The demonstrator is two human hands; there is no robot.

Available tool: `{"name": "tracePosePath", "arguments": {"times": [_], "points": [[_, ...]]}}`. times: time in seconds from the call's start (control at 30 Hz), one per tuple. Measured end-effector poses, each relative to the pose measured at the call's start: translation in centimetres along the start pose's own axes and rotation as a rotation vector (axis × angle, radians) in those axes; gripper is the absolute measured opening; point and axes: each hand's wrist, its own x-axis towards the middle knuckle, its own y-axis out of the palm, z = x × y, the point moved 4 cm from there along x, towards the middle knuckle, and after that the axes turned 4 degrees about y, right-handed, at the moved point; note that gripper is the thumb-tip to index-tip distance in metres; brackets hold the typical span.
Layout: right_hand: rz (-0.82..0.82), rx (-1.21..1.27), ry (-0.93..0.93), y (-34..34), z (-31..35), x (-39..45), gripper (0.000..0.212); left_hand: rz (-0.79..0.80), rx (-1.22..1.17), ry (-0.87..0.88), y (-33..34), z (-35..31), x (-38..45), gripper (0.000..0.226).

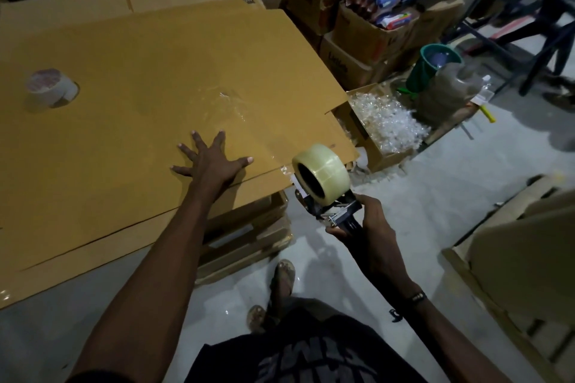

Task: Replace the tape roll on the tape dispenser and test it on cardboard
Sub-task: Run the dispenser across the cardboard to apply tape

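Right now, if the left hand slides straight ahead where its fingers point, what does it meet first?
Probably the shiny tape strip stuck on the cardboard, just beyond the left hand. Only bare cardboard lies between them.

My flat tan-brown corrugated cardboard sheet [130, 78] carries a white spent tape core [51, 87]; right of it, a pale yellowish clear tape roll [322, 173].

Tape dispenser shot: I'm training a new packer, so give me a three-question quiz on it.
1. True or false: the left hand lies flat on the cardboard sheet.
2. Which hand holds the tape dispenser? A) left B) right C) both
3. Fill in: the spare tape roll sits near the sheet's far-____ side.

Key: 1 true; 2 B, the right hand grips its handle, clear roll mounted; 3 left.
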Motion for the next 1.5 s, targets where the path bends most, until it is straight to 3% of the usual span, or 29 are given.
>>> {"name": "tracePosePath", "arguments": {"times": [0.23, 0.47, 0.67, 0.9, 1.13, 1.5], "points": [[0.118, 0.158, 0.099, 0.2, -1.9, 3.0, 0.057, 0.009, 0.02, 0.005, -0.3, 0.0, 0.0, 0.113], [0.07, 0.211, 0.214, -0.8, -5.4, 1.1, 0.061, 0.002, 0.02, 0.017, -0.7, 0.0, 0.3, 0.111], [-0.049, 0.161, 0.056, -1.9, -3.2, 1.3, 0.067, -0.002, 0.04, 0.018, -0.5, 0.0, 0.1, 0.109], [-0.036, 0.172, -0.05, -2.9, -0.6, 3.6, 0.064, 0.001, 0.046, 0.016, -0.7, -0.2, -0.2, 0.11], [-0.082, 0.021, -0.202, -3.3, 4.7, 8.4, 0.061, 0.053, 0.071, 0.004, -1.4, -0.5, 0.2, 0.112], [-0.052, -0.192, -0.377, 2.9, 10.0, 19.8, 0.063, -0.1, 0.15, 0.113, -3.8, 0.9, 0.5, 0.081]]}}
